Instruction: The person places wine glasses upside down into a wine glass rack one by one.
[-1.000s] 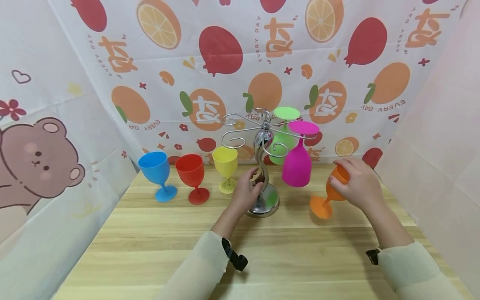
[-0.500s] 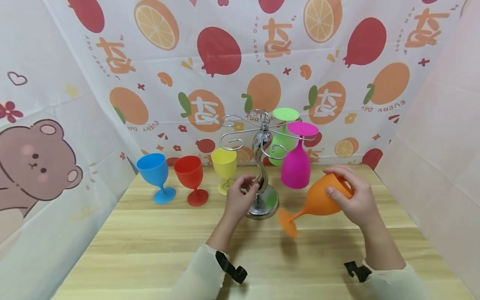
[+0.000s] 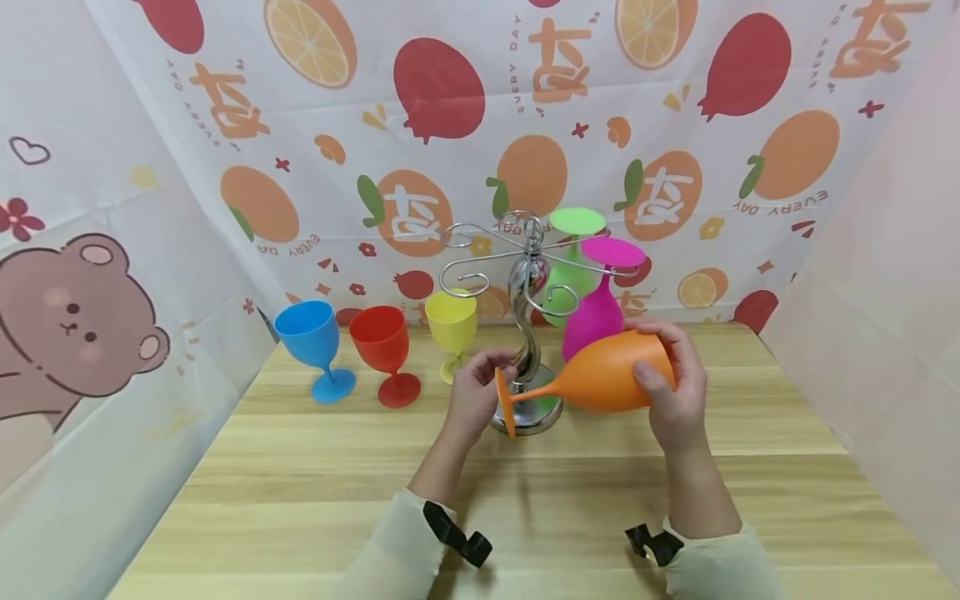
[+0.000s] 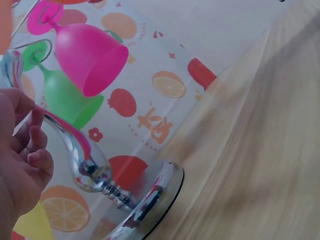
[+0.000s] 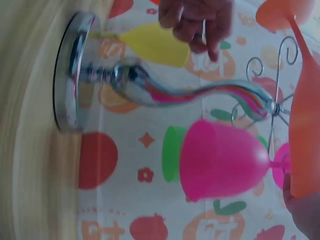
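In the head view my right hand (image 3: 678, 396) grips an orange plastic goblet (image 3: 607, 375) by its bowl. The goblet lies sideways in the air, its foot pointing left and overlapping my left hand (image 3: 467, 404). Those left fingers are loosely curled beside the curved post of a chrome goblet rack (image 3: 522, 304); the right wrist view shows them apart from the post. A pink goblet (image 5: 225, 160) and a green goblet (image 4: 70, 97) hang upside down from the rack's wire arms. The orange goblet's bowl partly covers the pink one in the head view.
Blue (image 3: 307, 332), red (image 3: 381, 342) and yellow (image 3: 452, 325) goblets stand upright left of the rack. The rack's round base (image 4: 172, 180) rests on the wooden table (image 3: 300, 500). A fruit-print cloth (image 3: 465, 192) hangs behind.
My right hand has brought the orange goblet from the table's right side leftward to the rack, tipping it from a steep tilt to nearly level. My left hand has loosened from the post.
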`<state>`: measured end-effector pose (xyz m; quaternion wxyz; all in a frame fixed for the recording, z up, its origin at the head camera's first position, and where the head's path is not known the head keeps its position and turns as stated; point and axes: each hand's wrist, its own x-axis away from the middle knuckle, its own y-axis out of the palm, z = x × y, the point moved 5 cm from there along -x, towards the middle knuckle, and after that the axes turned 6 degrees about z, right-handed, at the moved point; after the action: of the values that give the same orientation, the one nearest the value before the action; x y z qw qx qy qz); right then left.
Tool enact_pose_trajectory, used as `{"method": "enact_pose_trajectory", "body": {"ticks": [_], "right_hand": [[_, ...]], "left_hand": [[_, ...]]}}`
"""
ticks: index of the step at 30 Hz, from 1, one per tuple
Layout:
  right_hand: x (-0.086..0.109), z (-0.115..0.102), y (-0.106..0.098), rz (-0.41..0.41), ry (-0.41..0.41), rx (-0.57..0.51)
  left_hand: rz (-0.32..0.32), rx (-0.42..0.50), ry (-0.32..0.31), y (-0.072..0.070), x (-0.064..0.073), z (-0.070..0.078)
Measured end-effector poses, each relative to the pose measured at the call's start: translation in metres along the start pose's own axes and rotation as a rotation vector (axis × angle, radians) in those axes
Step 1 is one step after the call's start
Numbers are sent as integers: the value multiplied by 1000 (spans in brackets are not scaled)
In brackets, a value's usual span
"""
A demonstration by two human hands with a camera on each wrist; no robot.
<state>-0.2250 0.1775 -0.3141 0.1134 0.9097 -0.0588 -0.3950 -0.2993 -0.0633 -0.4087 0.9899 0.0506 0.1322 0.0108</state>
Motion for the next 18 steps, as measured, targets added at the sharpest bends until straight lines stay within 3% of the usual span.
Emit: {"method": "enact_pose_trajectory", "body": {"ticks": [5, 9, 13, 15, 18], "right_hand": [[4, 3, 7, 29, 35, -75], [6, 4, 11, 58, 65, -104], [8, 7, 14, 57, 78, -107], [9, 8, 16, 46, 82, -100], [12, 8, 20, 21, 84, -76]], "left_hand": [[-110, -30, 28, 11, 6, 1], [-316, 8, 34, 32, 19, 4], [-496, 152, 40, 53, 35, 14], [-518, 198, 59, 58, 40, 21], [-501, 265, 51, 62, 45, 29]]}}
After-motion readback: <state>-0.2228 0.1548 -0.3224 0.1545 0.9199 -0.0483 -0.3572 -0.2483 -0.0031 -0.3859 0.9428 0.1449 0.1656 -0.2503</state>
